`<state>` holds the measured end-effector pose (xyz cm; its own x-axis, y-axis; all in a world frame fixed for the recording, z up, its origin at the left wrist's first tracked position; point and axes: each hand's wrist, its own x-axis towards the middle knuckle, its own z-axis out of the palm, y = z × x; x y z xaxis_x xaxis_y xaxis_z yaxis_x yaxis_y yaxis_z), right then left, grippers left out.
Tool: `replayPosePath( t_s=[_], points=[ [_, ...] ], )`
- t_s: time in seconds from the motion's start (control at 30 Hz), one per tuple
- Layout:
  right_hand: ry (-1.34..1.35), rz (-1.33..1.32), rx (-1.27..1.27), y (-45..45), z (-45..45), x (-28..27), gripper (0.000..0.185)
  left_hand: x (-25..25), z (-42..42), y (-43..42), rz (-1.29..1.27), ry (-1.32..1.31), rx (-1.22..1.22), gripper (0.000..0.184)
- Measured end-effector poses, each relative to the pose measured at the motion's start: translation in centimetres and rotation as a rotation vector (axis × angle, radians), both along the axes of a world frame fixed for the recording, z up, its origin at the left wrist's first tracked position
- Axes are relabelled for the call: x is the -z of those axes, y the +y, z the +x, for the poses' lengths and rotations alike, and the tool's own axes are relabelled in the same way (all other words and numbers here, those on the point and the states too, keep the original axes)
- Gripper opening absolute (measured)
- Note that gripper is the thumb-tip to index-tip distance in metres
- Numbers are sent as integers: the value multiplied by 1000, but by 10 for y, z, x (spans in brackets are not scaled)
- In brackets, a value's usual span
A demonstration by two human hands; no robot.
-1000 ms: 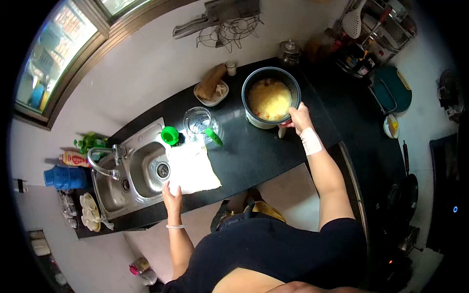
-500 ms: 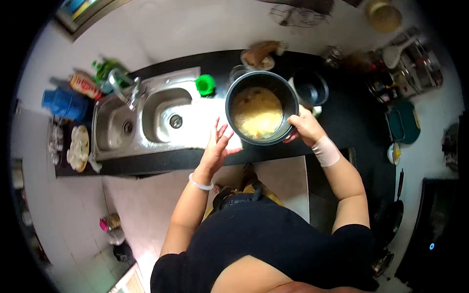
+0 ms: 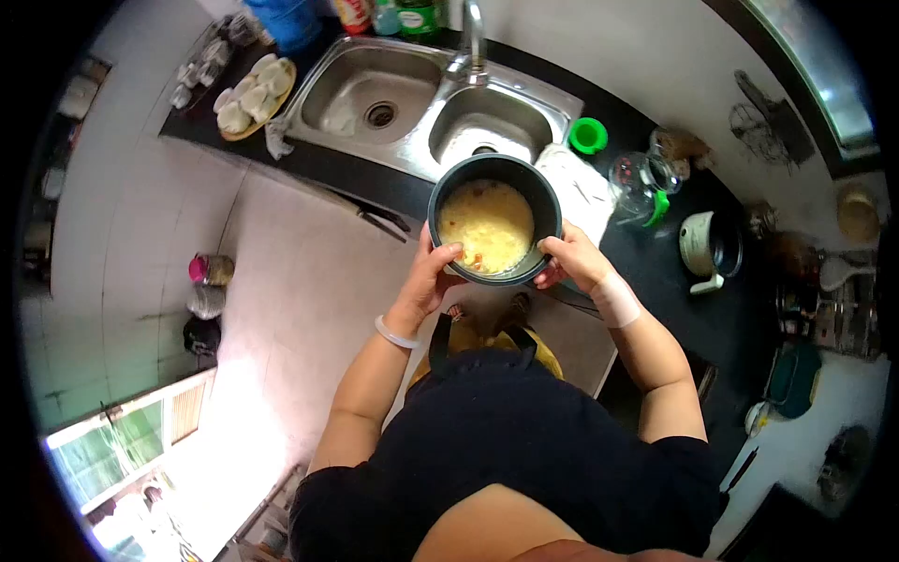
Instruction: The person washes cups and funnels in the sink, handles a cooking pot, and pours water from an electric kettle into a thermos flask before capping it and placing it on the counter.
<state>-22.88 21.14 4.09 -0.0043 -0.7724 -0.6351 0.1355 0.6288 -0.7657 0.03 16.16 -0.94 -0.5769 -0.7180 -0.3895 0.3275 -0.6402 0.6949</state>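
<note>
A dark round pot [image 3: 546,201] with yellow, soupy food [image 3: 487,225] and small reddish bits inside is held level in front of my body. My left hand [image 3: 426,281] grips its rim at the lower left, thumb over the edge. At the lower right, my right hand [image 3: 573,259] has its fingers wrapped round the rim. Behind the pot lies a white cloth [image 3: 582,192] on the dark counter. To the right on the counter stands a light-coloured outer pot [image 3: 696,245] with a handle.
Beyond the pot is a double-bowl sink [image 3: 426,140] with a faucet [image 3: 476,47]. A green lid [image 3: 588,136] and a glass jug [image 3: 637,187] stand right of it. A plate of white items [image 3: 253,96] sits at the left counter end.
The view has turned left toward the sink. The dark pot has come away from the outer pot and nearer my body. My left hand, free before, has taken hold of its rim.
</note>
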Motion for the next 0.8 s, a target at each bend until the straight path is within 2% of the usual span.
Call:
replayPosePath(
  t_s=[0.13, 0.23, 0.3, 0.33, 0.37, 0.4, 0.57, 0.8],
  points=[
    [-52, -27, -87, -24, 38, 5, 43, 3, 43, 2, 10, 26, -153, 64],
    [-1, -146, -245, -42, 44, 27, 40, 13, 59, 12, -11, -7, -350, 51],
    [31, -198, -315, -55, 55, 19, 45, 48, 75, 18, 20, 129, -387, 34],
    [28, -96, -321, -59, 59, 14, 44, 44, 78, 16, 59, 94, -331, 33],
    [53, -74, -327, -60, 61, -7, 45, 43, 76, 22, 99, 131, -395, 31],
    [36, -103, -328, -63, 61, -2, 44, 35, 73, 23, 104, 124, -405, 34],
    [-17, -138, -326, -58, 40, -1, 43, 17, 48, 13, 86, 107, -329, 46],
    [20, -134, -95, -15, -17, 30, 46, 40, -8, 1, 201, 116, -93, 46]
  ],
)
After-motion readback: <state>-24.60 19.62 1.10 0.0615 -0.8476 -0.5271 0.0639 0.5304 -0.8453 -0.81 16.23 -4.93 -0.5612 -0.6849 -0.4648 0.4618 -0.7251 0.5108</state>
